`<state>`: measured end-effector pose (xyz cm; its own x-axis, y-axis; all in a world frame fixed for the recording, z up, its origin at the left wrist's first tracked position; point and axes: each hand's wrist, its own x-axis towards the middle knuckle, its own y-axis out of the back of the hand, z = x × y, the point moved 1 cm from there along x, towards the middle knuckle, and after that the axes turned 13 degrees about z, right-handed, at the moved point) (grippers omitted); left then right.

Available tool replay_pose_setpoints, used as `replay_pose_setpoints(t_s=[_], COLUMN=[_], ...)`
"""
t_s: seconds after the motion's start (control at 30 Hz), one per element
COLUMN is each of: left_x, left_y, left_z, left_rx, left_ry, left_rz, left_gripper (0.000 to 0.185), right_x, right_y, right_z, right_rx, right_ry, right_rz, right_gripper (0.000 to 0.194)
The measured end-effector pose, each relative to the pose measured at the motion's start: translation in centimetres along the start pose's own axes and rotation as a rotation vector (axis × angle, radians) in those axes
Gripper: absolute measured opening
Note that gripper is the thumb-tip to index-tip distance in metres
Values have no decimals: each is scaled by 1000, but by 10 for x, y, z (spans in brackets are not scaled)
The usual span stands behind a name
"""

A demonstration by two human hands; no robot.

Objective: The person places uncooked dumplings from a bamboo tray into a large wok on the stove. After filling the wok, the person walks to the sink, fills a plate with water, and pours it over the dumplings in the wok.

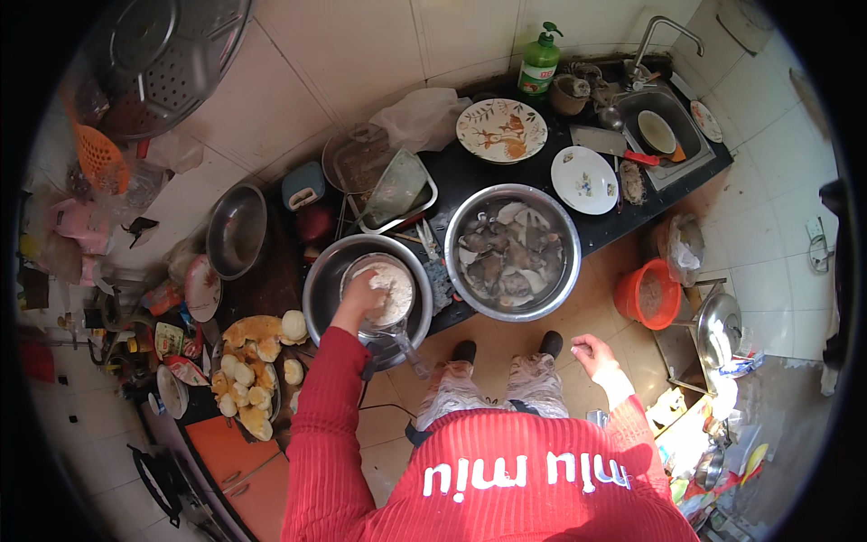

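My left hand (366,295) reaches into a small container of white flour (391,291), and its fingertips are partly hidden there. A clear handle (409,349) sticks out from that container toward me. The container stands inside a stainless steel basin (315,298) at the counter's front edge. To the right, a second steel basin (573,261) holds dark, mushroom-like pieces and pale slices (518,254) in water. Away from the counter, my right hand (597,360) hangs over the floor with its fingers loosely bent and nothing visible in it.
Stacked patterned plates (502,130), a white plate (584,180) and a cleaver (599,141) lie behind the right basin. The sink (691,146) is at far right. Buns and flatbread (247,379) lie at left. An orange bucket (648,294) stands lower right.
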<state>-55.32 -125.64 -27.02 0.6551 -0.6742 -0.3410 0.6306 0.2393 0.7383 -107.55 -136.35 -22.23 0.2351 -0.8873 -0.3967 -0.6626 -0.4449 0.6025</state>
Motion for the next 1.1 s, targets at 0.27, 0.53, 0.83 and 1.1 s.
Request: replay_pose_setpoints(t_s=[0.27,0.53,0.83,1.1], left_x=[-37,-48,34,13], left_y=[35,-8,-224,-315], left_z=[37,230,439,504], left_rx=[-821,-882,-1127,29], left_ry=[356,416,367,-460], left_rz=[139,-73,-107,100], left_gripper=[42,29,27,54], right_x=[166,326,340,320], right_y=[92,92,65,145], right_z=[11,-3,-4,-8], right_rx=[432,619,858,800], right_ry=[-146,-415,-482,-328], right_rz=[-30,-178,-90,-164], right_gripper=[23,38,33,32])
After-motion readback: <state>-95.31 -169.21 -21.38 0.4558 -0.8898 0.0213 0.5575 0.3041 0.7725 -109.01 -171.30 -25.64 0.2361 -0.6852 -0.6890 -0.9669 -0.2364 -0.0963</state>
